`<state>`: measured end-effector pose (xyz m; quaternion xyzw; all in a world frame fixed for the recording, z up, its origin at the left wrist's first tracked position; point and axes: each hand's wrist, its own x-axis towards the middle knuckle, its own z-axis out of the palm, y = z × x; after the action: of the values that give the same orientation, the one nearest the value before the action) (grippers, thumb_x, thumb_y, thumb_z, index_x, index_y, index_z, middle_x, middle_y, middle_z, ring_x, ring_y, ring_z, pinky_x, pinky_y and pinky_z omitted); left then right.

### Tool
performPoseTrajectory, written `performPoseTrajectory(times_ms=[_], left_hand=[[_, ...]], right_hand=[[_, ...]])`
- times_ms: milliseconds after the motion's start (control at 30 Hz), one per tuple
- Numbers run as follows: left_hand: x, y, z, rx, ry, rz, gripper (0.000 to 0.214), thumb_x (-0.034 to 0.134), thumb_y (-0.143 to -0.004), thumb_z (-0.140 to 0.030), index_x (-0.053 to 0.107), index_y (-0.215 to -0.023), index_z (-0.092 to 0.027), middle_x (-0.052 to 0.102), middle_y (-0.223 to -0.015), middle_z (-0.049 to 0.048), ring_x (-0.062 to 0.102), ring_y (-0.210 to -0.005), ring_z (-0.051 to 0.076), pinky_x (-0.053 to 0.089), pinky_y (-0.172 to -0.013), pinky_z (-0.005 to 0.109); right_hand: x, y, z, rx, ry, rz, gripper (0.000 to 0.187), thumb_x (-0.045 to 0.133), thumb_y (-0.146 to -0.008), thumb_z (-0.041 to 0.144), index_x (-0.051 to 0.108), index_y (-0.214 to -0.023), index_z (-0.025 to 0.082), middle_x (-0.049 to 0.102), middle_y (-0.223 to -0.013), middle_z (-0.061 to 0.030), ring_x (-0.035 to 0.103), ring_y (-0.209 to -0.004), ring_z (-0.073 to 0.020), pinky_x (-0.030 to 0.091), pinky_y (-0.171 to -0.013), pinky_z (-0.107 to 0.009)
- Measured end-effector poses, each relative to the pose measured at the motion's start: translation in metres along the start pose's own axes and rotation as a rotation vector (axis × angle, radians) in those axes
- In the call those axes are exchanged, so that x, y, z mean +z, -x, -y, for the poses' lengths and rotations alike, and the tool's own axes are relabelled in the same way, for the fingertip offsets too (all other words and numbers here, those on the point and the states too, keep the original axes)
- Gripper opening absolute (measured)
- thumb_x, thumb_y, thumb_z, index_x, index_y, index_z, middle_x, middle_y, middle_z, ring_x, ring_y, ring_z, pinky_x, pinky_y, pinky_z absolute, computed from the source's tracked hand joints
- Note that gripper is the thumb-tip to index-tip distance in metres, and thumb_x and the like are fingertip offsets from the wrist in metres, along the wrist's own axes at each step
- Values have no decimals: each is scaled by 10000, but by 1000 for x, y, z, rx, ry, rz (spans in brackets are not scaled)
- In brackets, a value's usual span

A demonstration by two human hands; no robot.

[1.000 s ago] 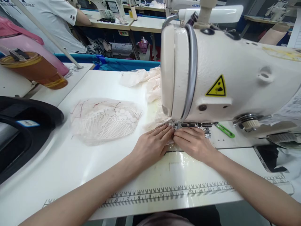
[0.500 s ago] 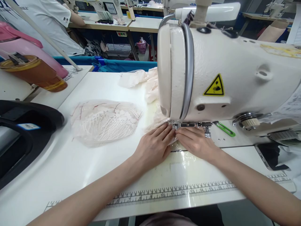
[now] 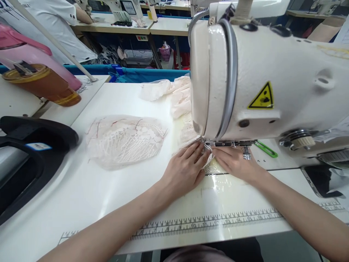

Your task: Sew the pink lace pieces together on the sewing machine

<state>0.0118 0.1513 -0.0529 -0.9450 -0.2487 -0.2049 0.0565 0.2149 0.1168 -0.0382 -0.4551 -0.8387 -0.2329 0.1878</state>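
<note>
one left hand (image 3: 183,167), fingers outstretched, rests on pale lace fabric (image 3: 187,131) beneath a sewing machine (image 3: 294,85) on the worktop (image 3: 131,196); the right hand (image 3: 238,162), fingers extended, grip hidden, now lies slightly farther off, baring more fabric between them, probably easing guidance.

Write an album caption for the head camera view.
Left hand and right hand guide pale fabric beneath a sewing machine, lacy piece lying nearby.

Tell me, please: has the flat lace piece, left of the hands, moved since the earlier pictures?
No. Judged by the white table's left edge, the flat lace piece keeps its place; the whole view only shifts slightly.
</note>
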Motion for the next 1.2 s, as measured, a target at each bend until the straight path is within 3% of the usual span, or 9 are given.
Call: performPoseTrajectory(times_ms=[100,300,533,700,867,1200], left_hand=[[1,0,0,2,-25,7,394,465,-893,-223,592,-1244,-98,611,-1261,135,545,-1209,310,500,-979,452],[3,3,3,145,-65,-17,373,394,-941,-169,567,-1245,-42,579,-1299,131,559,-1202,249,478,-1013,383],[-1,6,11,174,-45,50,392,359,-956,-171,545,-1275,-36,560,-1310,145,547,-1217,237,451,-1047,379],[-7,5,17,175,-33,79,390,356,-953,-180,581,-1238,-38,575,-1288,148,557,-1204,251,475,-1026,391],[-8,4,22,185,-35,43,362,394,-923,-153,630,-1164,-19,615,-1239,156,573,-1180,282,494,-1007,404],[-7,3,26,150,-15,62,374,389,-941,-177,579,-1247,-79,601,-1274,127,555,-1208,257,475,-1036,414]], right_hand=[[-3,-3,2,20,45,3,141,548,-874,152,684,-903,176,715,-801,7,550,-586,-109,333,-519,-295],[1,-1,-1,-6,48,-29,139,569,-864,174,693,-927,182,727,-833,22,551,-600,-103,363,-557,-286],[14,12,-2,-52,-85,41,200,523,-904,113,659,-1038,173,705,-1082,-14,636,-893,-117,476,-736,-270],[16,9,3,-76,-141,88,243,486,-891,65,653,-1015,190,707,-1049,-16,624,-965,-132,488,-803,-280],[13,3,13,-98,-121,22,224,481,-883,54,634,-988,180,718,-971,4,621,-957,-125,465,-799,-278],[17,4,17,-112,-167,-63,201,523,-860,38,647,-932,179,732,-953,4,647,-908,-130,492,-878,-300]])
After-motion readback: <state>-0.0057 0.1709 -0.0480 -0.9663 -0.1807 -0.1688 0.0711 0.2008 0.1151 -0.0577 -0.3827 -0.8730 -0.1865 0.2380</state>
